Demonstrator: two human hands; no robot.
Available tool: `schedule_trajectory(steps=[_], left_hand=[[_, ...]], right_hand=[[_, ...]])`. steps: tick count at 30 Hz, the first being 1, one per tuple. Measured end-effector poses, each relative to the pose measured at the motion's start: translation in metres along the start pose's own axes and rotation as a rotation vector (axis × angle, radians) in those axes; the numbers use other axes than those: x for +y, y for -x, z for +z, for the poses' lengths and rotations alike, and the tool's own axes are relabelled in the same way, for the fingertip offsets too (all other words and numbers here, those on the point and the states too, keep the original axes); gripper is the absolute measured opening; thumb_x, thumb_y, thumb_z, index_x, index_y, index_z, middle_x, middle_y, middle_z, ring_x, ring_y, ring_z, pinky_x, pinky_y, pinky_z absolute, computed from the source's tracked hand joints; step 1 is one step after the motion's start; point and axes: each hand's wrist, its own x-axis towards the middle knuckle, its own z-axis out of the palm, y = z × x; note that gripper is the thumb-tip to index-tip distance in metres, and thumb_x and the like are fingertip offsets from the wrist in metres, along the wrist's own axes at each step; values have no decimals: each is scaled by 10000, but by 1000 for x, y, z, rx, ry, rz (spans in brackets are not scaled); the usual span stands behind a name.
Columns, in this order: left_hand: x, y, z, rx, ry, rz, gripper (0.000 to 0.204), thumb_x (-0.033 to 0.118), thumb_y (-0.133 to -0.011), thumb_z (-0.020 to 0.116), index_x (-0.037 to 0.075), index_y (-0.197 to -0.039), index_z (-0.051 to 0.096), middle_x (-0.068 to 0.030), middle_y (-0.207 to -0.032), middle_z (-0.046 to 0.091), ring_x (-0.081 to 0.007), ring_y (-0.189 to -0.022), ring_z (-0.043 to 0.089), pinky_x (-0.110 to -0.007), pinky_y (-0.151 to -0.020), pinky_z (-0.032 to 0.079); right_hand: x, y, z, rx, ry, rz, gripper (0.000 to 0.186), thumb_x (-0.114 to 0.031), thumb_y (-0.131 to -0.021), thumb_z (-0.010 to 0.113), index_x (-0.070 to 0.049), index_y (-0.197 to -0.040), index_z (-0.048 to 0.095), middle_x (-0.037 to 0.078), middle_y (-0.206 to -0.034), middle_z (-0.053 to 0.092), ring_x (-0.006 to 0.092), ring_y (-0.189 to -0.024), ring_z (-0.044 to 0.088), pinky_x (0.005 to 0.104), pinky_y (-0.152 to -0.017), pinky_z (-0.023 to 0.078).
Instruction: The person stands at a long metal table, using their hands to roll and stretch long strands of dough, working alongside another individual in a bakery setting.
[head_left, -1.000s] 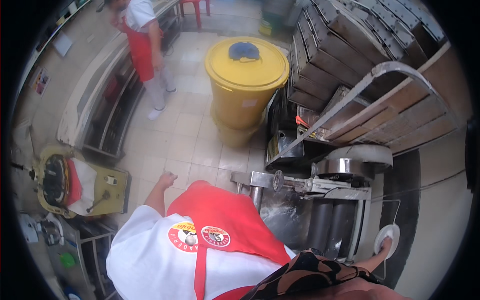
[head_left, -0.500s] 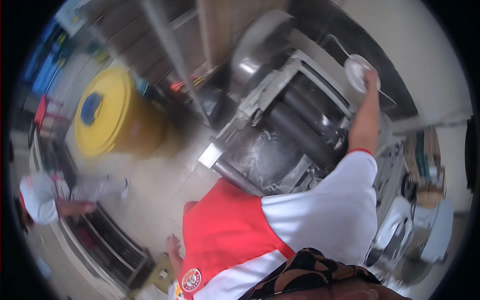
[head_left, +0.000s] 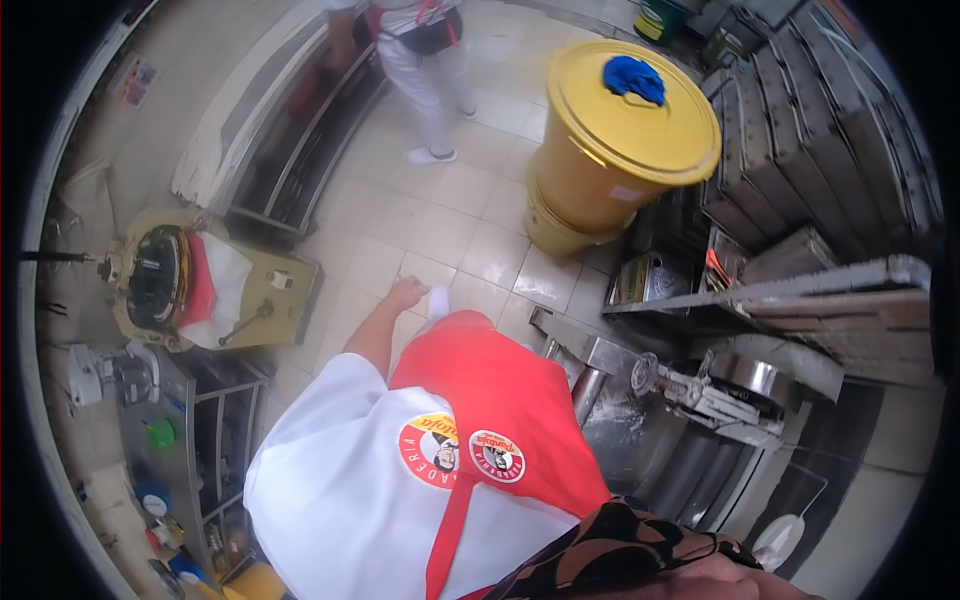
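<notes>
My left hand hangs beside my red apron over the tiled floor, loosely open with nothing visible in it, above my white shoe. At lower right, my right hand is mostly hidden by dark patterned cloth; a small part shows at a white round object on a wire, and its grip is unclear. Close on that side stands a metal roller machine dusted with white powder.
A co-worker stands beyond, beside steel shelving. A yellow lidded bin with a blue cloth, stacked metal pans, a beige machine at left and a countertop mixer surround me.
My view swung right toward the roller machine and back left. The co-worker has shifted and turned. My left hand remains low; my right hand is now more hidden at the lower right.
</notes>
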Motion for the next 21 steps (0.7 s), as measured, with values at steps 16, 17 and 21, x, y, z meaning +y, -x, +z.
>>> schedule_trajectory(steps=[16,17,21], left_hand=[[-113,-189,-199,-21,689,-494,376,427,-972,611,93,-1132,680,-83,-977,690,-235,-830,668,-427,-676,514],[-111,-205,-220,91,830,-502,337,413,-978,611,101,-1069,700,-67,-898,686,-222,-782,660,-392,-627,505],[-43,-293,-286,72,1104,-313,289,371,-973,600,133,-1119,677,-43,-959,692,-199,-817,660,-368,-678,514]], right_hand=[[28,206,264,-74,-24,24,446,-291,-1001,469,-43,-1337,626,184,-1394,598,299,-1328,544,436,-1147,400],[27,206,282,-106,107,-45,451,-288,-1002,465,-41,-1344,622,185,-1404,594,300,-1337,539,435,-1155,395],[-13,187,322,73,1668,-951,468,-277,-1005,448,-36,-1371,610,190,-1443,576,306,-1372,520,430,-1191,374]])
